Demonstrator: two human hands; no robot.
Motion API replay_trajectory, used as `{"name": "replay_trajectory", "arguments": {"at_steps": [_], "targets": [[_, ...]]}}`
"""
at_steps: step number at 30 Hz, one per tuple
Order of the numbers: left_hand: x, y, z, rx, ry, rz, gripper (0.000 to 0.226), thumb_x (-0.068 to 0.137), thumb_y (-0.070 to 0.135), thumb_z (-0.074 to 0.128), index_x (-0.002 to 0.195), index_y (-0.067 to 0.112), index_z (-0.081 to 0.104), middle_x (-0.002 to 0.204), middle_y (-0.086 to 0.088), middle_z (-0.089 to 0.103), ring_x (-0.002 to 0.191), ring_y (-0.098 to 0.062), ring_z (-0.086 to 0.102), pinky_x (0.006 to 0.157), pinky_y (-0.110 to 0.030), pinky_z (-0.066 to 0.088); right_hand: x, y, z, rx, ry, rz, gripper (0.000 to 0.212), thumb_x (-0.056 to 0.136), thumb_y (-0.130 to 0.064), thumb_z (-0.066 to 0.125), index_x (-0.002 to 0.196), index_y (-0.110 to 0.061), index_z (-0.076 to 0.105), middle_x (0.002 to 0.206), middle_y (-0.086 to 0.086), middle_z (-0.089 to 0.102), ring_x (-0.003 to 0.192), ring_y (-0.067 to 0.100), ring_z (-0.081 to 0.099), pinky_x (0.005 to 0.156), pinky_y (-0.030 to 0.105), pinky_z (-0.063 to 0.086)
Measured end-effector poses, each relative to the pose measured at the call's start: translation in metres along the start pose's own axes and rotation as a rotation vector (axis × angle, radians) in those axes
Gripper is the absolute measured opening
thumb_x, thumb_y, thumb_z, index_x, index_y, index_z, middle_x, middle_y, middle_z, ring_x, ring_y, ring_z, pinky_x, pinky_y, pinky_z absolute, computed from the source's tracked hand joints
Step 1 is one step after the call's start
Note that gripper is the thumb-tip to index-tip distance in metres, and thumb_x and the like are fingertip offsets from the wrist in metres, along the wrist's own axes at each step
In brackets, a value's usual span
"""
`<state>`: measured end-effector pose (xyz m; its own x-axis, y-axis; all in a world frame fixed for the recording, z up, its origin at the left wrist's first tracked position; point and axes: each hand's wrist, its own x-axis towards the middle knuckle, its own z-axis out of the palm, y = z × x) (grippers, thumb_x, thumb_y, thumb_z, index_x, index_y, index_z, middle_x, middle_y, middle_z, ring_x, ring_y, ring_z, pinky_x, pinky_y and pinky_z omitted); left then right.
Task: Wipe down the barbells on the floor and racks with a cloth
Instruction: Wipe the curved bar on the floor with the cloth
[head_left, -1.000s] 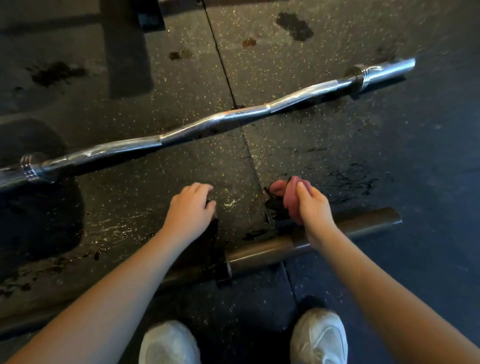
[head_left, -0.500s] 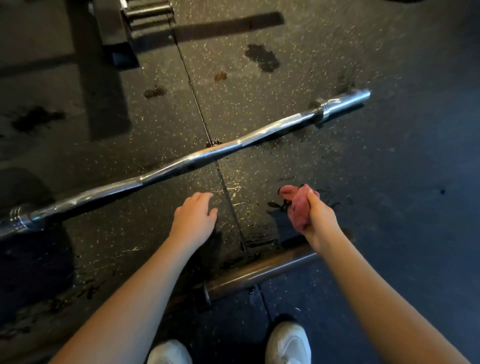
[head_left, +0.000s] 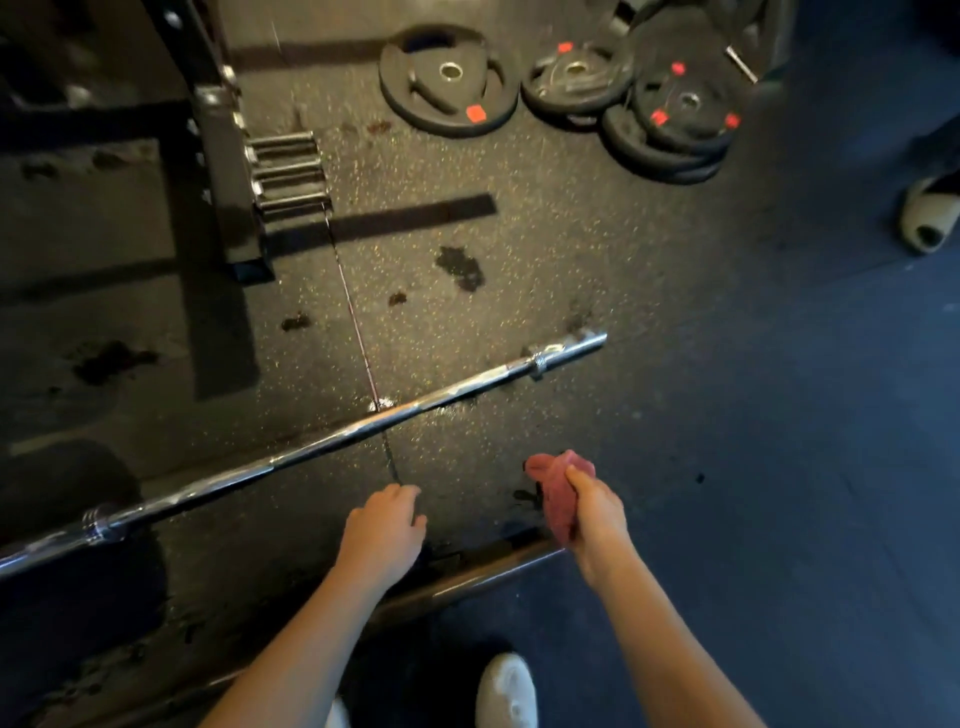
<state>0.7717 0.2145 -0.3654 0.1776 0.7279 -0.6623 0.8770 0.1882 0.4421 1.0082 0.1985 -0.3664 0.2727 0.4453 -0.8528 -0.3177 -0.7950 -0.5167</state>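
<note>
Right hand (head_left: 597, 514) grips pink cloth (head_left: 556, 480) (left hand (head_left: 384, 530) hangs loose).

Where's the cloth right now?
Head view, lower centre-right: the cloth is bunched in the right hand, between the chrome bar and the dark bar.

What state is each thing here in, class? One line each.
cloth: bunched, off both bars.
right hand: grips the cloth.
left hand: empty, holding nothing.
chrome bar: lying on floor, untouched.
dark bar: lying on floor.
weight plates: flat on floor, some stacked.
</note>
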Motion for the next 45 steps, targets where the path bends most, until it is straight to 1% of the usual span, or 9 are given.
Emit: {"name": "replay_trajectory", "arguments": {"at_steps": [3,8,19,26,30,34,38,42,45], "targets": [[0.011,0.026,-0.008,0.003,-0.015,-0.021,0.047,0.099,0.029,0.048,0.144,0.020,0.039,0.137,0.004,0.048,0.122,-0.015,0.049,0.103,-0.038,0.041,0.004,-0.034,-0.004,-0.050,0.045,0.003,0.028,0.096,-0.032,0.056,0.116,-0.013,0.059,0.115,0.009,0.065,0.106,0.027,0.061,0.095,0.043,0.048],[0.061,0.058,0.005,0.033,-0.009,-0.100,0.047,0.099,0.030,0.046,0.145,0.022,0.038,0.140,0.005,0.045,0.128,-0.014,0.044,0.105,-0.035,0.038,0.078,-0.069,-0.012,-0.076,0.026,-0.041,0.029,0.098,-0.028,0.052,0.119,-0.010,0.060,0.104,0.013,0.069,0.099,0.031,0.067,0.080,0.043,0.054],[0.189,0.120,0.093,-0.198,0.104,-0.269,0.046,0.100,0.025,0.045,0.145,0.018,0.037,0.144,0.001,0.041,0.134,-0.019,0.037,0.110,-0.038,0.031,0.242,-0.082,-0.052,-0.385,-0.041,-0.102,0.019,0.094,-0.013,0.052,0.106,-0.005,0.065,0.097,0.007,0.070,0.086,0.020,0.065,0.064,0.024,0.049],[0.248,0.104,0.147,-0.173,0.156,-0.306,0.047,0.099,0.025,0.044,0.145,0.019,0.035,0.145,0.003,0.039,0.133,-0.018,0.036,0.109,-0.037,0.029,0.318,-0.079,-0.058,-0.513,-0.018,-0.212,0.033,0.087,-0.027,0.059,0.113,-0.008,0.061,0.102,0.007,0.068,0.084,0.016,0.063,0.067,0.029,0.050],[0.295,0.094,0.161,-0.068,0.287,-0.241,0.051,0.099,0.025,0.044,0.147,0.019,0.028,0.147,0.004,0.033,0.138,-0.016,0.027,0.112,-0.036,0.021,0.353,-0.091,-0.049,-0.598,0.059,-0.456,0.023,0.089,-0.019,0.057,0.112,-0.016,0.060,0.105,-0.003,0.063,0.096,0.013,0.058,0.089,0.032,0.046],[0.337,0.084,0.168,0.089,0.431,-0.123,0.055,0.099,0.026,0.044,0.149,0.017,0.023,0.152,0.003,0.027,0.142,-0.015,0.021,0.115,-0.035,0.014,0.390,-0.108,-0.034,-0.640,0.095,-0.769,0.017,0.095,-0.014,0.049,0.086,-0.027,0.055,0.083,-0.013,0.057,0.076,0.001,0.054,0.068,0.013,0.041],[0.379,0.074,0.173,0.217,0.489,-0.054,0.058,0.100,0.031,0.043,0.151,0.017,0.020,0.156,0.002,0.023,0.144,-0.019,0.018,0.118,-0.039,0.012,0.441,-0.111,-0.015,-0.849,-0.014,-0.897,0.033,0.097,-0.013,0.046,0.128,-0.014,0.056,0.121,-0.004,0.055,0.113,0.013,0.050,0.104,0.033,0.038],[0.407,0.077,0.177,0.263,0.495,-0.003,0.056,0.100,0.032,0.040,0.151,0.018,0.021,0.155,0.003,0.026,0.143,-0.017,0.020,0.117,-0.041,0.008,0.467,-0.102,-0.011,-1.128,-0.166,-1.238,0.018,0.090,-0.002,0.052,0.100,-0.011,0.064,0.100,0.001,0.064,0.100,0.022,0.055,0.103,0.041,0.038],[0.416,0.082,0.176,0.280,0.537,0.073,0.046,0.098,0.031,0.043,0.142,0.017,0.036,0.143,0.002,0.043,0.133,-0.019,0.035,0.113,-0.040,0.015,0.470,-0.112,-0.022,-1.266,-0.229,-1.328,0.023,0.089,-0.001,0.054,0.107,-0.012,0.064,0.107,0.001,0.064,0.105,0.023,0.053,0.101,0.035,0.030]]}}
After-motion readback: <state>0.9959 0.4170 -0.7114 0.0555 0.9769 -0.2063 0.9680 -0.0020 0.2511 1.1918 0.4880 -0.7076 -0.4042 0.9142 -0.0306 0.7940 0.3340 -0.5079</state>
